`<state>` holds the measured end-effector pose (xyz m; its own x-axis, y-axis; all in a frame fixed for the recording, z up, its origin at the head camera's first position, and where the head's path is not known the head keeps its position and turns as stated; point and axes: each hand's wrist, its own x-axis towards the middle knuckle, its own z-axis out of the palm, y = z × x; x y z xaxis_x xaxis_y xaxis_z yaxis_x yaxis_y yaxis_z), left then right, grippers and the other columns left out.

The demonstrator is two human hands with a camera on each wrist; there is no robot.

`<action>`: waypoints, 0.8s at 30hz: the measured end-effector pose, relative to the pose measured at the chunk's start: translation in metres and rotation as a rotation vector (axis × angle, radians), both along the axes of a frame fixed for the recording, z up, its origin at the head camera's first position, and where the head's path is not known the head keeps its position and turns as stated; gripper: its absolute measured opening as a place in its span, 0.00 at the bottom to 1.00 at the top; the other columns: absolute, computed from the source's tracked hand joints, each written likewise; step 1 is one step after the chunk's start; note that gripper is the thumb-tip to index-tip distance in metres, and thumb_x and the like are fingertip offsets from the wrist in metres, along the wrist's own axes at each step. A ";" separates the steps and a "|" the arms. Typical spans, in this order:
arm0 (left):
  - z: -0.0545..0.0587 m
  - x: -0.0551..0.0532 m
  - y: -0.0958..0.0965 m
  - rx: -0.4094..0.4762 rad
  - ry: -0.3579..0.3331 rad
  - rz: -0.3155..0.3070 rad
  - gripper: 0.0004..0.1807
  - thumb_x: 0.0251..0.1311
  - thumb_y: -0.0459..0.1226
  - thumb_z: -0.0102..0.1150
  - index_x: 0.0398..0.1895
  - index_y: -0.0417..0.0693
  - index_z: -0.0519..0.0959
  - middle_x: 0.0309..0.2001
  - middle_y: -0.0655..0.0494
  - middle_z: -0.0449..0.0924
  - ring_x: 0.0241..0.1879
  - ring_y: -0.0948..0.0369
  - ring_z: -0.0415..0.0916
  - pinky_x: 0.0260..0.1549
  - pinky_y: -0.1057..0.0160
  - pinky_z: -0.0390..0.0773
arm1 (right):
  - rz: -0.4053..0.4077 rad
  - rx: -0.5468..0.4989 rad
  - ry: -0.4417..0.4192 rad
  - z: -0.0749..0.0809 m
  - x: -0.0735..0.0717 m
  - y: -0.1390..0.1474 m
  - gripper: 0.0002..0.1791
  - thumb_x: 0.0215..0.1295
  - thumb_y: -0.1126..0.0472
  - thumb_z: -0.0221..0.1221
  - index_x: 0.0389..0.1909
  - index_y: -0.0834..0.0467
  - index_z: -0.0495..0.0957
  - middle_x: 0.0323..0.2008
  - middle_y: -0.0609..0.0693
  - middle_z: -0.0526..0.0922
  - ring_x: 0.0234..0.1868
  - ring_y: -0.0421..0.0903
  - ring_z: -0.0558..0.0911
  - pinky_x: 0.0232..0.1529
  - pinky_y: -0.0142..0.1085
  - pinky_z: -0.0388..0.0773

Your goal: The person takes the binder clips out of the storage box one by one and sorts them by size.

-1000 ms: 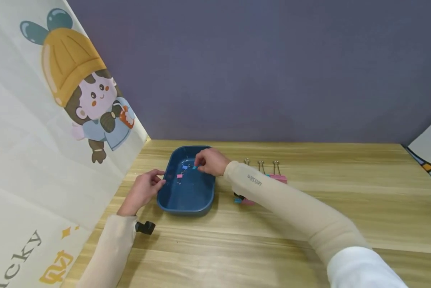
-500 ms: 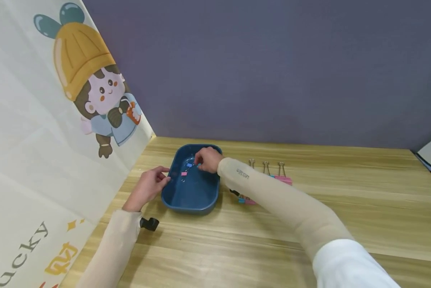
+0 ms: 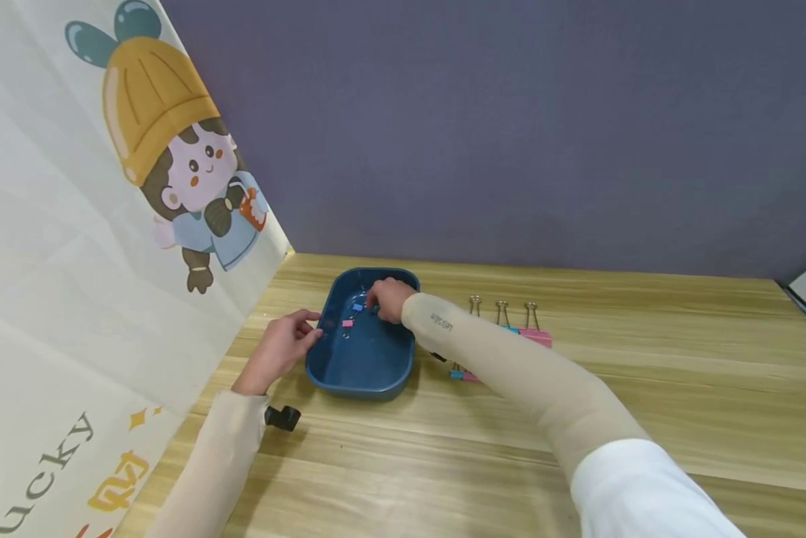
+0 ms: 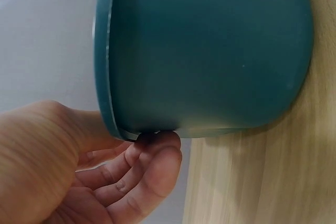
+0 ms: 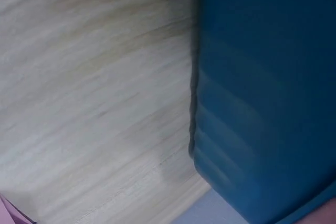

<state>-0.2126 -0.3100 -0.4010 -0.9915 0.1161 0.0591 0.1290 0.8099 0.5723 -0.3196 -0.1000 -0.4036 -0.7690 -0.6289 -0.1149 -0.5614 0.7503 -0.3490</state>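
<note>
A deep blue plastic basin [image 3: 356, 388] stands on the table before me. My left hand [image 3: 277, 350] holds its left rim; in the left wrist view the fingers [image 4: 163, 169] curl against the outer wall [image 4: 210, 51] and the thumb passes behind the rim. My right hand [image 3: 392, 299] reaches over the right rim into the basin, its fingers pinching a small teal binder clip [image 3: 374, 308], mostly covered. Just left of it, a small blue binder clip [image 3: 357, 307] and a pink binder clip [image 3: 347, 323] lie inside. The right wrist view shows only the basin's outside [image 5: 252, 103].
Right of the basin, partly behind my right sleeve, are larger binder clips: a pink one [image 3: 536, 338] and a teal one [image 3: 510, 329] with raised handles. Smaller teal [image 3: 456, 374] and pink clips [image 3: 470, 376] lie nearer. A grey-purple wall [image 3: 484, 134] closes the back.
The head view has turned slightly, so the basin and table appear farther right. My right hand has sunk a little into the basin with the teal clip; my left hand stays at the rim.
</note>
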 end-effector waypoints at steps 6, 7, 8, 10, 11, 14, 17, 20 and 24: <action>0.000 0.000 0.000 0.005 0.007 0.002 0.16 0.63 0.32 0.56 0.53 0.34 0.75 0.31 0.48 0.78 0.28 0.57 0.76 0.26 0.63 0.78 | -0.003 0.023 -0.008 -0.003 0.000 -0.001 0.16 0.60 0.71 0.58 0.47 0.55 0.82 0.48 0.48 0.80 0.49 0.45 0.78 0.48 0.36 0.74; 0.000 0.000 0.000 0.005 0.005 0.001 0.16 0.64 0.32 0.56 0.53 0.34 0.75 0.31 0.48 0.78 0.28 0.57 0.76 0.26 0.63 0.78 | -0.005 0.023 -0.008 -0.003 0.001 -0.001 0.15 0.60 0.71 0.59 0.46 0.55 0.82 0.47 0.48 0.81 0.48 0.44 0.78 0.47 0.36 0.74; 0.000 0.000 0.000 0.006 0.003 0.001 0.16 0.64 0.32 0.56 0.53 0.34 0.75 0.31 0.49 0.78 0.28 0.57 0.76 0.26 0.63 0.78 | -0.006 0.023 -0.006 -0.003 0.001 -0.001 0.14 0.60 0.70 0.59 0.45 0.55 0.83 0.46 0.48 0.81 0.47 0.44 0.78 0.47 0.36 0.74; 0.000 0.000 0.000 0.006 0.000 0.002 0.16 0.64 0.32 0.56 0.53 0.34 0.75 0.31 0.49 0.78 0.28 0.57 0.76 0.26 0.63 0.78 | -0.010 0.026 -0.001 -0.003 0.001 -0.002 0.13 0.59 0.70 0.60 0.43 0.54 0.83 0.43 0.47 0.81 0.44 0.43 0.78 0.45 0.35 0.75; 0.000 0.000 0.000 0.007 -0.002 0.003 0.16 0.64 0.32 0.56 0.53 0.34 0.74 0.31 0.49 0.78 0.28 0.57 0.76 0.26 0.63 0.78 | -0.015 0.029 0.003 -0.003 0.002 -0.002 0.12 0.59 0.70 0.61 0.41 0.54 0.83 0.42 0.46 0.81 0.42 0.43 0.78 0.44 0.35 0.75; 0.000 -0.001 -0.001 0.006 -0.009 0.003 0.16 0.64 0.32 0.56 0.54 0.34 0.74 0.31 0.49 0.78 0.28 0.57 0.76 0.26 0.63 0.78 | -0.026 0.041 0.011 -0.004 0.002 -0.002 0.09 0.58 0.69 0.61 0.37 0.52 0.82 0.36 0.45 0.80 0.37 0.42 0.77 0.40 0.34 0.75; -0.001 -0.001 -0.001 0.003 -0.014 0.004 0.16 0.64 0.32 0.56 0.54 0.35 0.74 0.32 0.49 0.78 0.29 0.57 0.76 0.26 0.63 0.78 | -0.039 0.043 0.010 -0.003 0.002 -0.002 0.08 0.57 0.68 0.62 0.33 0.52 0.81 0.32 0.44 0.79 0.33 0.42 0.76 0.36 0.34 0.74; -0.002 -0.002 -0.001 -0.001 -0.017 0.011 0.16 0.64 0.33 0.56 0.54 0.35 0.74 0.32 0.49 0.78 0.30 0.57 0.77 0.27 0.63 0.78 | -0.042 0.035 0.009 -0.004 0.002 -0.002 0.05 0.57 0.67 0.64 0.29 0.52 0.80 0.29 0.44 0.78 0.31 0.43 0.76 0.34 0.34 0.73; -0.001 -0.002 -0.001 -0.003 -0.020 0.013 0.16 0.64 0.32 0.56 0.54 0.35 0.74 0.32 0.49 0.78 0.30 0.57 0.77 0.28 0.63 0.78 | -0.033 -0.005 0.012 -0.004 0.001 -0.002 0.06 0.56 0.65 0.65 0.25 0.51 0.80 0.26 0.44 0.78 0.29 0.42 0.76 0.32 0.33 0.74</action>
